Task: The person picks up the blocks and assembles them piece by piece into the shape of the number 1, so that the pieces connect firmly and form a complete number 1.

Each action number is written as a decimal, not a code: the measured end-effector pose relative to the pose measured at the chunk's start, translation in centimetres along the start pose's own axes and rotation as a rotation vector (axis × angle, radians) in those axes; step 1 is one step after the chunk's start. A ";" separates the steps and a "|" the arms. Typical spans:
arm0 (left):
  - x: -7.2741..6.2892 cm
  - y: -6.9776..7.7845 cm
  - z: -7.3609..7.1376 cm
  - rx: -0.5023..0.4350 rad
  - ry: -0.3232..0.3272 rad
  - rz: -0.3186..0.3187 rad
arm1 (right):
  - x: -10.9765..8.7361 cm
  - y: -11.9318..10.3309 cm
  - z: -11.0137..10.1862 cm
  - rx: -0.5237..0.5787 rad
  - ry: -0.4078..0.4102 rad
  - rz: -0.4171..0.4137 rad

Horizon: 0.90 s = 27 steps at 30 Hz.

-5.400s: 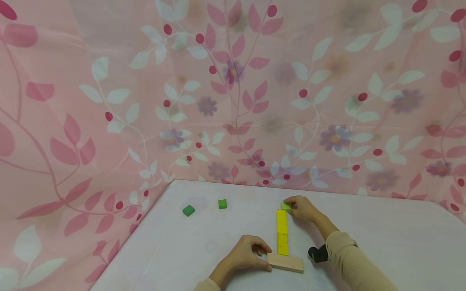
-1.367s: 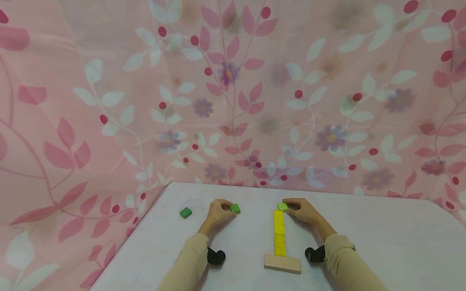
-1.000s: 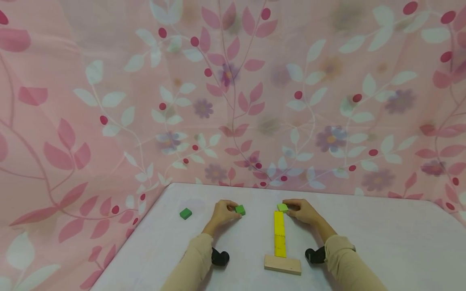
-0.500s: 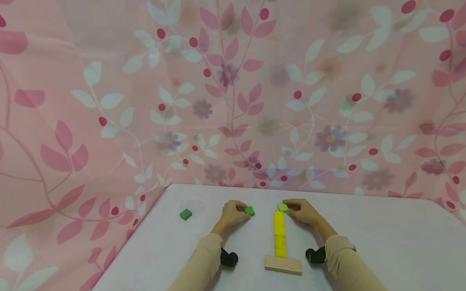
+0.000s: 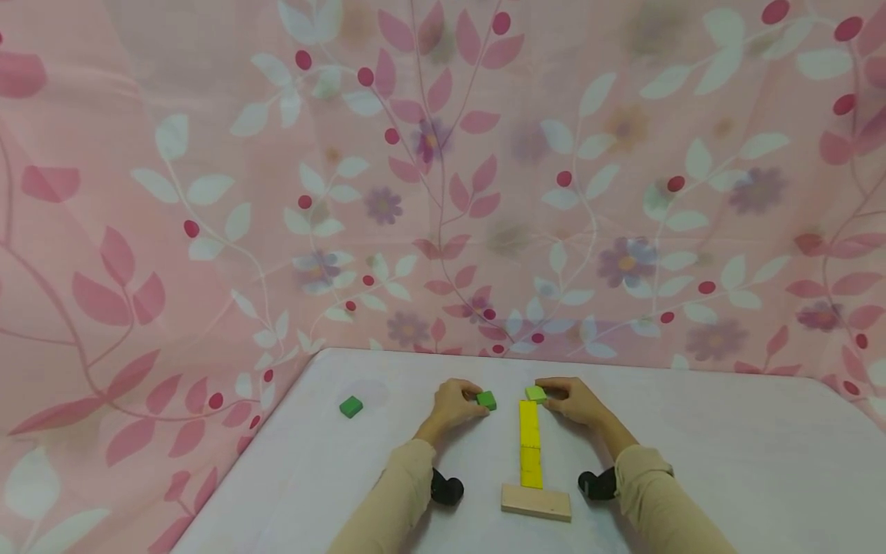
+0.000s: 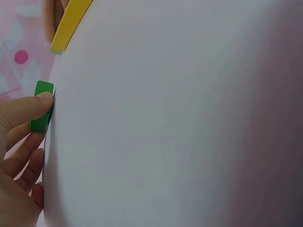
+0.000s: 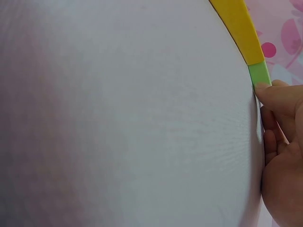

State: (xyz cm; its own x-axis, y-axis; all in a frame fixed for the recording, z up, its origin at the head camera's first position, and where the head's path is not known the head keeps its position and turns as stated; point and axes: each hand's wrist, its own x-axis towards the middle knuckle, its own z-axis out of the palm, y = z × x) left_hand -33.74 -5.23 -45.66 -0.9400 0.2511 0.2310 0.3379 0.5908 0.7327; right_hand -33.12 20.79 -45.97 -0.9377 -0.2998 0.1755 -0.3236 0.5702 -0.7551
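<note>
My left hand (image 5: 453, 404) pinches a dark green block (image 5: 487, 400) between thumb and fingers, just above or on the cloth, left of the yellow column. In the left wrist view the thumb lies across that green block (image 6: 42, 106). At the column's far end my right hand (image 5: 577, 402) holds a light green block (image 5: 534, 394) by its right side. This block meets the end of the upper yellow block (image 5: 529, 423), as the right wrist view also shows. A second yellow block (image 5: 531, 467) continues the line down to a plain wooden block (image 5: 536, 502) laid crosswise.
Another dark green block (image 5: 351, 407) lies on the left part of the white-covered table (image 5: 291, 477). A pink floral curtain (image 5: 443, 192) hangs behind the table's far edge. Black wrist devices (image 5: 447, 489) sit by both beige sleeves (image 5: 394, 492).
My left hand let go of the wooden block, took hold of a green block and carried it rightward toward the column. The right hand stays at the light green block.
</note>
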 end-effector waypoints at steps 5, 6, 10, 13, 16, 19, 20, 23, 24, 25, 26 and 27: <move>0.4 0.6 0.7 -0.013 -0.030 0.032 | 0.0 0.0 0.0 0.004 0.000 -0.003; 0.4 0.7 0.7 -0.014 -0.037 0.038 | 0.0 0.0 0.0 0.007 0.000 -0.005; 0.7 0.9 1.2 -0.005 -0.060 0.057 | 0.0 -0.1 0.0 0.019 -0.001 -0.010; 0.8 1.6 1.5 0.008 -0.077 0.014 | 0.0 -0.1 0.1 0.013 0.002 -0.017; 0.8 2.4 1.6 0.032 -0.080 -0.045 | 0.0 0.0 0.1 0.009 0.002 -0.006; 0.9 2.4 2.0 0.066 -0.067 -0.045 | 0.1 0.2 0.1 0.013 0.004 0.008; 0.9 2.4 2.1 0.069 -0.064 -0.043 | 0.1 0.2 0.1 0.011 0.003 0.004; 0.8 2.3 2.2 0.055 -0.059 -0.035 | 0.1 0.3 0.1 0.008 0.004 -0.007; 0.8 2.3 2.2 0.046 -0.056 -0.031 | 0.2 0.3 0.1 0.008 0.004 -0.007; 0.8 2.2 2.2 0.035 -0.054 -0.028 | 0.2 0.3 0.1 0.008 0.006 -0.006; 0.7 2.1 2.2 0.025 -0.054 -0.021 | 0.1 0.3 0.1 0.005 0.005 -0.005; 0.7 2.0 2.2 0.017 -0.054 -0.013 | 0.1 0.3 0.1 0.009 0.007 -0.001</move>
State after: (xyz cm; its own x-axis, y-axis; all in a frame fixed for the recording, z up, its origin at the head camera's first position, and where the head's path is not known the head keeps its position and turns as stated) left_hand -33.63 -2.19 -45.41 -0.9406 0.2842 0.1857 0.3265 0.6072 0.7244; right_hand -33.35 20.87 -46.24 -0.9382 -0.2952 0.1807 -0.3236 0.5632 -0.7603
